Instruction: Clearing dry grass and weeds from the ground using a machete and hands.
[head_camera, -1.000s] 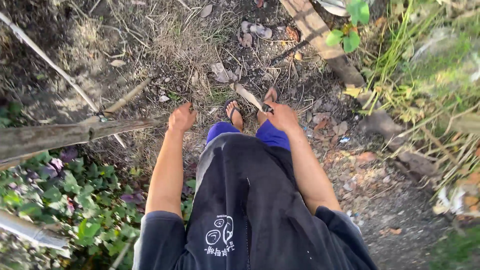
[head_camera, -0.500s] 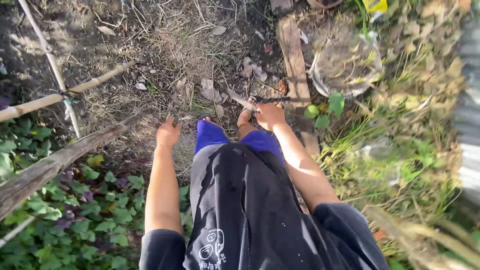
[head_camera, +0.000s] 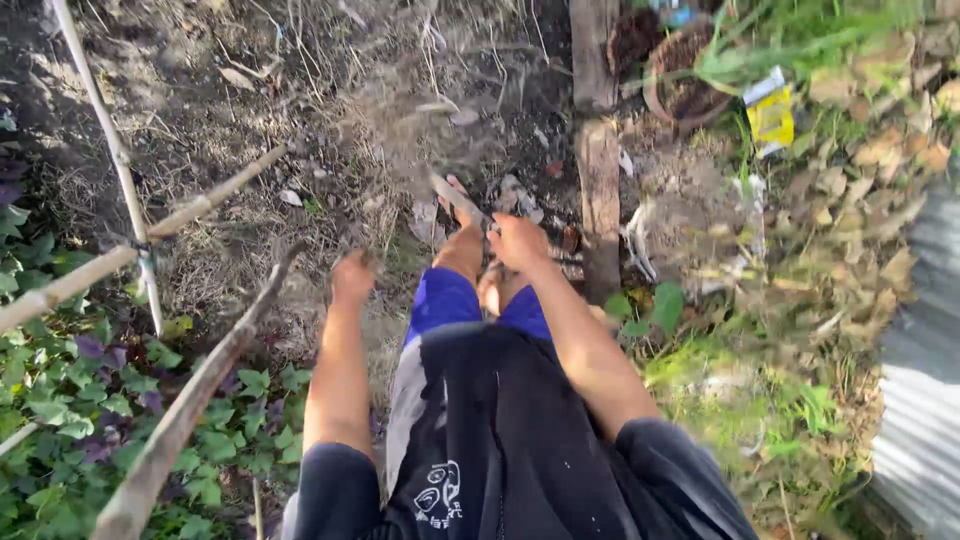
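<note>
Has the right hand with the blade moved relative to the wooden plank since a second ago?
Yes. The right hand, gripping the blade, now sits just left of the wooden plank; earlier the plank lay well ahead and to its right.

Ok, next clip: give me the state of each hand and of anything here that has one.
right hand: closed around a knife handle
knife: held, blade pointing forward, off the ground
left hand: empty, fingers loosely curled, blurred
bamboo poles: crossed, tied at the joint
wooden plank: lying flat on the ground
round basket: lying on the ground
</note>
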